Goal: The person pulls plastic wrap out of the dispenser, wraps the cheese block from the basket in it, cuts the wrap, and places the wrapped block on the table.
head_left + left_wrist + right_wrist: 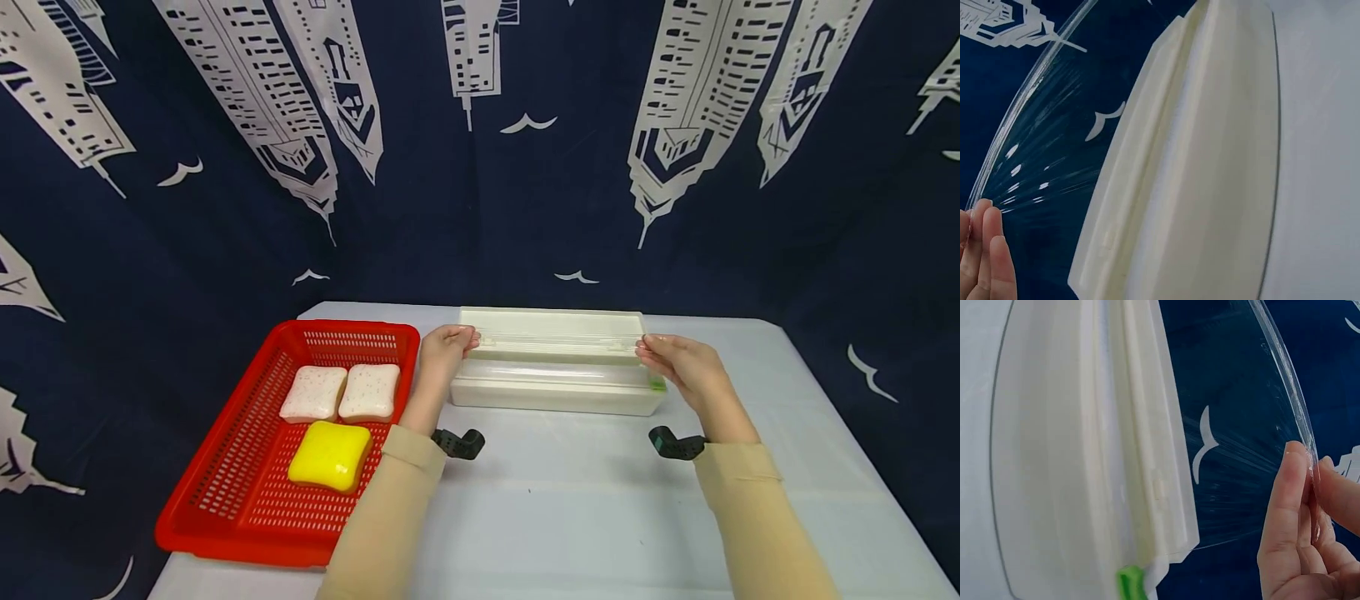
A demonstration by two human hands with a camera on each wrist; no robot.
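A long off-white cling film dispenser [555, 396] lies across the far part of the table, its lid [551, 320] raised at the back. Clear cling film [1044, 119] stretches out of it, with a gathered front edge and fine creases fanning towards each corner. My left hand [444, 354] pinches the left corner of the film between thumb and fingers. At the opposite corner, my right hand [692, 368] pinches the film the same way, as the right wrist view shows. Both hands are above the dispenser, apart from its body. A green piece [1130, 583] sits at the dispenser's right end.
To the left stands a red perforated basket [217, 467]. In it lie two white speckled slabs [315, 393], shaped like bread slices, and a glossy yellow block [330, 456]. White table surface [570, 517] lies in front; a dark blue patterned cloth [480, 217] hangs behind.
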